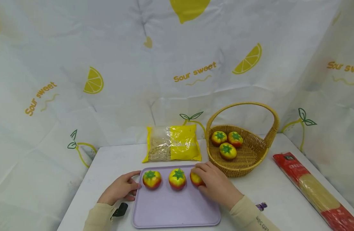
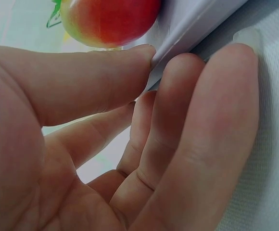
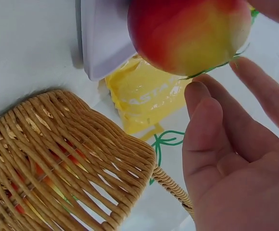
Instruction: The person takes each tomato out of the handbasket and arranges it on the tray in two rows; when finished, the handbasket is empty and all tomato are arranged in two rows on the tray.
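A lilac tray point(image 1: 177, 211) lies on the table with a row of red-and-yellow tomatoes with green star-shaped tops: a left tomato point(image 1: 152, 180), a middle tomato point(image 1: 177, 179) and a right tomato point(image 1: 195, 180). My right hand point(image 1: 215, 184) holds the right tomato at the tray's upper right corner, covering part of it. In the right wrist view, the fingers curve around the held tomato point(image 3: 187, 36). At the tray's left edge, my left hand point(image 1: 120, 189) grips the rim. The left wrist view shows its thumb point(image 2: 115, 77) against the tray wall, the other fingers outside.
Behind the tray's right end stands a wicker basket point(image 1: 253, 152) with a tall handle, holding three similar tomatoes point(image 1: 228, 151). A yellow pasta bag point(image 1: 184, 142) lies behind the tray. On the right lies a long red packet of noodles point(image 1: 318, 192). Printed cloth point(image 1: 130, 106) hangs behind.
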`<state>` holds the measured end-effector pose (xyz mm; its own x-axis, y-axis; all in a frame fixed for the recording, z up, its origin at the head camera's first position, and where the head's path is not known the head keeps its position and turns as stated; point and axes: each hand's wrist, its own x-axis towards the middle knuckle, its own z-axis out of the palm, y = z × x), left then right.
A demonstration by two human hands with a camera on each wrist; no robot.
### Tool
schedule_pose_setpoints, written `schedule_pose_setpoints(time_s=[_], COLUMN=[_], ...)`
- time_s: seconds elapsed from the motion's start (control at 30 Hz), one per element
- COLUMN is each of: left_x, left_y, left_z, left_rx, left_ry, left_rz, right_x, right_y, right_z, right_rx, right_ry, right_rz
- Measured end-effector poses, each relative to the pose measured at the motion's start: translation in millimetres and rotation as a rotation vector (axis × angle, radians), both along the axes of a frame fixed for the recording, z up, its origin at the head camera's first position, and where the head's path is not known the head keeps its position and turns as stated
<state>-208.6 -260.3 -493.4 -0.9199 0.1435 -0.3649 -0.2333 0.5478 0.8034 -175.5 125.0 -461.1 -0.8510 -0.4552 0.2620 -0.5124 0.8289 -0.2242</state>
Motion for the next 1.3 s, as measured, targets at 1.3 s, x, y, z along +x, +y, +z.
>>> schedule_pose_setpoints(time_s=[1.3], left_x=[1.6], left_y=[4], left_z=[2.4], left_rx=[-0.062], left_ry=[-0.018], left_rz=[0.042], right_x=[-28.7], right_y=[95], right_z=[33.2], right_rx=[-0.221], right_ry=[-0.040], right_rz=[-0.194])
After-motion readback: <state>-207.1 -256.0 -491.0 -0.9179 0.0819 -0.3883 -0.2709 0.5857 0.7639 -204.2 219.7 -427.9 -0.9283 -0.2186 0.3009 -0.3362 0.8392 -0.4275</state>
